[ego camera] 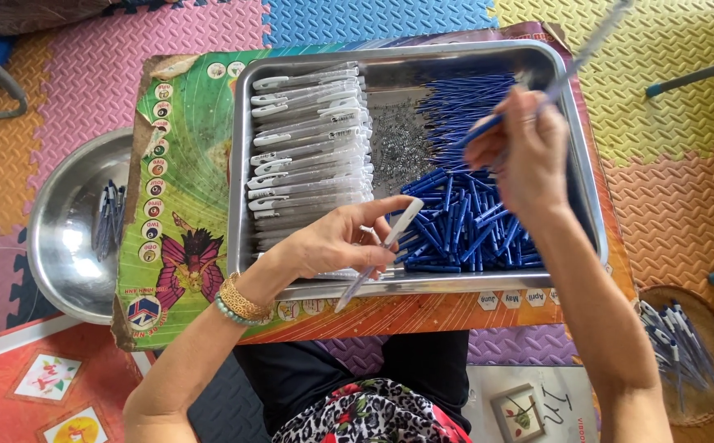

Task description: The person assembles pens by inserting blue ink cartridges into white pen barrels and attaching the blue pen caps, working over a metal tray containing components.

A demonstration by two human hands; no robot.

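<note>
- Clearly pinching a clear pen barrel (pixel 386 250) with a white tip: left hand (pixel 336 242), thumb and forefinger closed on its middle, other fingers curled loosely beneath.
- Lying on a slant, that barrel: white end up and to the right toward the blue heap, clear end down past the near rim of the steel tray (pixel 423 285).
- Raised over the right half of the tray: right hand (pixel 521 156), fingers pressed together around a thin blue refill (pixel 488 125); long axis rising up and to the right, lower end pointing down-left at the barrel.
- Apart as yet, refill and barrel, with the right hand plainly the nearer one to the heap of blue refills (pixel 464 221) directly below it.
- Stacked in the tray's left half: rows of clear barrels (pixel 312 148) with white clips, long axes running left to right; between the two piles, a grey patch of small metal springs (pixel 394 143).
- Under the tray, serving as a bench: a flat cardboard sheet (pixel 185 180), green at the left with a column of small round badges and a butterfly picture, orange along the near edge with hexagon labels.
- Off to the left on the foam floor mat (pixel 86 98): a round steel bowl (pixel 66 246) holding a few pens; at lower right, a woven basket (pixel 689 357) of finished pens.
</note>
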